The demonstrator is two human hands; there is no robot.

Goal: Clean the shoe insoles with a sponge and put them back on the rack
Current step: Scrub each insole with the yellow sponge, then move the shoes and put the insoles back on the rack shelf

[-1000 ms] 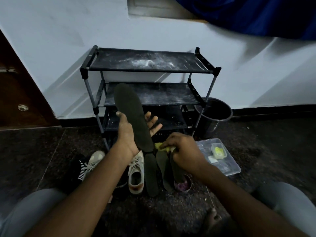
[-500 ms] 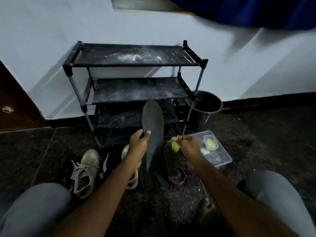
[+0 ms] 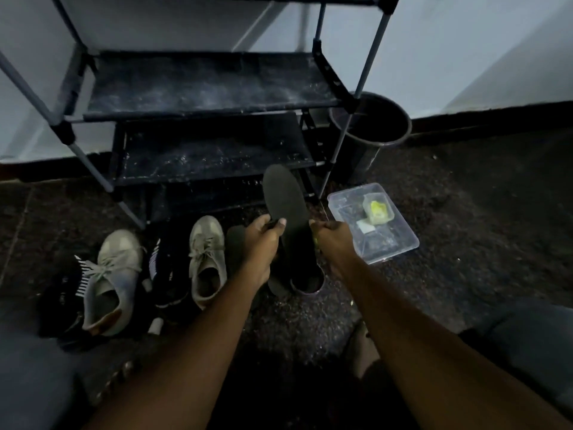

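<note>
A dark insole (image 3: 286, 203) is held above the speckled floor (image 3: 465, 290) in front of a dusty black rack (image 3: 210, 85). Its left edge is pinched by the left hand (image 3: 263, 243), thumb laid on the upper face and fingers curled beneath. The right edge is met by the right hand (image 3: 335, 238), whose fingers are curled round a yellow sponge (image 3: 315, 242), of which only a sliver is seen under the knuckles. The insole's rounded toe end juts past both hands toward the rack's lowest shelf, while its heel end is lost in shadow between the wrists, over a dark shoe (image 3: 307, 282) with a purplish rim. A second insole (image 3: 235, 243) is seen on the floor just left of the left hand, beside a pair of grey sneakers (image 3: 206, 259). A clear plastic container (image 3: 400, 243) is set near the right hand, and a dark bucket (image 3: 372, 128) is placed by the rack's right leg.
</note>
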